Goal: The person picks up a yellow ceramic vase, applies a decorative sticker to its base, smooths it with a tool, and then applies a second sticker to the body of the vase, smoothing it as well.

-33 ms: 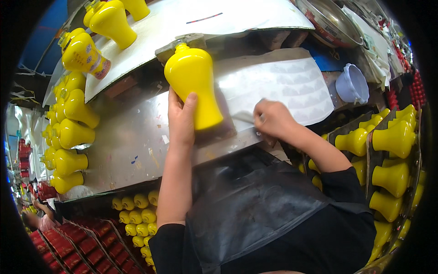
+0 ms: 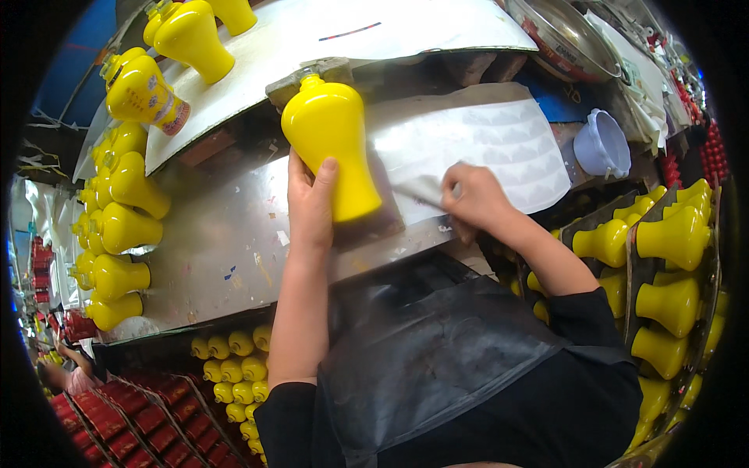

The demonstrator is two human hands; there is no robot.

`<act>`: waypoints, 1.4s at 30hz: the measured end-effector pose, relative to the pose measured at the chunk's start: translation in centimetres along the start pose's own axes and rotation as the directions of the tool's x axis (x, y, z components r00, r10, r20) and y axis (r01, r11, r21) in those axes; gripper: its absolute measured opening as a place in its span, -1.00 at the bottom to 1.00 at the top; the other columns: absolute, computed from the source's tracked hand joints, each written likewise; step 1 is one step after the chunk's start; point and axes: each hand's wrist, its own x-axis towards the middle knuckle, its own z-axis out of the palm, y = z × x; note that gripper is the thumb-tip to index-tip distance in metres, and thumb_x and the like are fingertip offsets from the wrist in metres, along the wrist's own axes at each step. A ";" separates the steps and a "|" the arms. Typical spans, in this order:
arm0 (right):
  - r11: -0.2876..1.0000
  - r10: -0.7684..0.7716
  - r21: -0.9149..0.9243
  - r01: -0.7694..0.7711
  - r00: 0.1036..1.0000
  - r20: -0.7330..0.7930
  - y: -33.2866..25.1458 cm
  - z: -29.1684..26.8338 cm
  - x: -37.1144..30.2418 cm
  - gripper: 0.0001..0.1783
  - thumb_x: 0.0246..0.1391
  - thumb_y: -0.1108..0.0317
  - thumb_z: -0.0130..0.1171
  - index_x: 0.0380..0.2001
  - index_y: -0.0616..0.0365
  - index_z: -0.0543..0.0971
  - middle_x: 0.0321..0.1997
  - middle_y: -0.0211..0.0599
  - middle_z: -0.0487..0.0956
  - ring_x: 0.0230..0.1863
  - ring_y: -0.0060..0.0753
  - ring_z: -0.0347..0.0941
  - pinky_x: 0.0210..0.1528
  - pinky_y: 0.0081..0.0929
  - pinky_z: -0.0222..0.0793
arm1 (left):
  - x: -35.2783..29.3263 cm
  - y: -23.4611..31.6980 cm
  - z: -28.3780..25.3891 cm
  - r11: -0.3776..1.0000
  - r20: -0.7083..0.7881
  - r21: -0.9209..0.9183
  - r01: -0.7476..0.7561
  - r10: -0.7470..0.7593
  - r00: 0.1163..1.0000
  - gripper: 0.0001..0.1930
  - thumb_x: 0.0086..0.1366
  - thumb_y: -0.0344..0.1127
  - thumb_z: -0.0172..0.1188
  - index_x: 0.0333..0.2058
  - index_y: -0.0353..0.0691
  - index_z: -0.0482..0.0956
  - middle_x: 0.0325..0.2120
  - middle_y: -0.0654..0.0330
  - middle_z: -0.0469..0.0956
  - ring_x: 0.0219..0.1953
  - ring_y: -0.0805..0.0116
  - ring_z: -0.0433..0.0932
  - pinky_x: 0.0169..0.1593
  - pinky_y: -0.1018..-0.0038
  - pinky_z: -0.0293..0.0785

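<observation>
A glossy yellow vase lies on its side on the steel worktop, neck pointing away from me. My left hand grips it around the narrow foot end. My right hand is to its right, fingers pinched on a thin translucent strip of film at the near edge of a white sheet of pale shapes. The strip reaches toward the vase's base. A dark apron covers my lap below.
Plain yellow vases line the worktop's left edge and fill dark trays at the right. A vase with a printed pattern lies at the upper left. Small yellow vases, red items, a lilac cup and a metal bowl surround me.
</observation>
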 end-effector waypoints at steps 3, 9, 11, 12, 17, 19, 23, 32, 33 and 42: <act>0.873 0.407 0.300 -0.385 0.913 -0.014 3.7 -2.7 -0.3 -0.88 0.02 0.43 0.19 -0.48 0.28 0.59 -0.51 -0.18 0.60 -0.48 -0.19 0.58 -0.35 -0.23 0.51 | 0.1 -0.2 0.0 0.999 -0.007 -0.030 -0.016 0.015 1.000 -0.32 0.43 -0.24 0.24 0.42 -0.29 0.19 0.22 0.04 0.45 0.24 0.20 0.46 0.35 0.30 0.35; 0.526 0.794 0.683 -0.506 0.581 -0.181 12.1 -10.4 -5.8 -0.86 0.11 0.41 0.19 -0.35 0.28 0.61 -0.48 -0.38 0.55 -0.39 -0.50 0.52 -0.31 -0.47 0.44 | 0.3 -0.5 -0.3 0.999 -0.017 -0.036 -0.005 0.005 1.000 -0.36 0.43 -0.31 0.19 0.41 -0.30 0.20 0.20 0.04 0.46 0.23 0.21 0.47 0.35 0.30 0.34; 0.634 0.773 0.515 -0.577 0.452 -0.446 13.0 -11.2 -7.3 -0.81 0.14 0.34 0.26 -0.27 0.25 0.62 -0.31 -0.23 0.65 -0.24 -0.28 0.61 -0.13 -0.36 0.49 | 0.4 -0.5 -0.3 0.999 -0.004 -0.055 0.000 0.000 1.000 -0.38 0.44 -0.33 0.16 0.40 -0.31 0.20 0.20 0.04 0.46 0.23 0.20 0.47 0.35 0.29 0.34; 0.729 0.671 0.377 -0.571 0.486 -0.560 12.9 -11.3 -7.9 -0.78 0.14 0.31 0.29 -0.23 0.23 0.62 -0.26 -0.17 0.66 -0.20 -0.19 0.62 -0.10 -0.31 0.50 | 0.4 -0.5 -0.3 0.998 0.007 -0.055 -0.012 0.012 1.000 -0.38 0.44 -0.33 0.16 0.40 -0.31 0.20 0.20 0.04 0.46 0.23 0.20 0.47 0.35 0.29 0.34; 0.867 0.348 -0.114 -0.484 0.754 -0.557 8.9 -9.8 -6.9 -0.59 0.13 0.16 0.38 -0.03 0.16 0.66 -0.02 0.08 0.66 -0.04 0.13 0.62 0.06 -0.14 0.51 | 0.2 -0.4 -0.2 0.999 0.024 -0.041 -0.010 0.011 1.000 -0.38 0.47 -0.29 0.17 0.40 -0.29 0.19 0.21 0.05 0.45 0.23 0.20 0.48 0.35 0.30 0.35; 0.889 0.298 -0.204 -0.411 0.855 -0.424 7.0 -8.8 -4.7 -0.56 0.12 0.10 0.36 -0.06 0.21 0.67 -0.05 0.08 0.66 -0.05 0.13 0.62 0.05 -0.11 0.52 | 0.3 -0.5 -0.3 0.998 0.034 -0.054 -0.025 0.027 0.999 -0.38 0.47 -0.28 0.17 0.41 -0.28 0.19 0.21 0.05 0.45 0.23 0.20 0.48 0.34 0.30 0.36; 0.829 0.425 -0.351 -0.436 0.898 -0.113 5.0 -7.4 0.0 -0.42 0.14 -0.07 0.31 -0.02 0.25 0.69 -0.03 0.10 0.66 -0.04 0.09 0.64 0.06 -0.14 0.53 | 0.4 -0.6 -0.5 0.999 0.044 -0.052 -0.017 0.019 0.999 -0.34 0.48 -0.27 0.17 0.43 -0.27 0.14 0.24 0.05 0.42 0.26 0.20 0.45 0.35 0.30 0.34; 0.652 0.494 -0.574 -0.495 0.852 -0.174 9.7 -13.7 3.6 -0.75 0.06 0.31 0.12 -0.33 0.23 0.69 -0.17 0.17 0.68 -0.09 0.22 0.63 0.04 0.06 0.52 | 0.2 -0.9 0.0 0.993 -0.026 0.032 -0.114 0.115 0.993 -0.24 0.50 -0.30 0.11 0.53 -0.18 -0.07 0.34 0.01 0.30 0.34 0.14 0.36 0.40 0.27 0.27; 0.644 0.482 -0.534 -0.547 0.833 -0.272 10.4 -15.1 2.9 -0.74 0.09 0.32 0.09 -0.29 0.24 0.67 -0.16 0.19 0.67 -0.05 0.24 0.62 0.05 0.07 0.51 | 0.1 -0.8 0.1 0.996 -0.026 0.009 -0.086 0.086 0.996 -0.22 0.48 -0.33 0.11 0.54 -0.20 -0.09 0.36 -0.01 0.28 0.37 0.13 0.32 0.43 0.27 0.21; 0.816 0.404 -0.154 -0.557 0.740 -0.537 10.6 -23.9 -0.8 -0.66 0.23 0.21 0.15 -0.01 0.03 0.71 -0.12 0.02 0.69 -0.11 0.09 0.65 -0.05 -0.12 0.52 | 0.0 -0.2 0.3 0.999 -0.041 0.037 -0.022 0.023 0.999 -0.24 0.47 -0.37 0.05 0.54 -0.17 -0.08 0.35 -0.04 0.29 0.37 0.07 0.34 0.42 0.23 0.26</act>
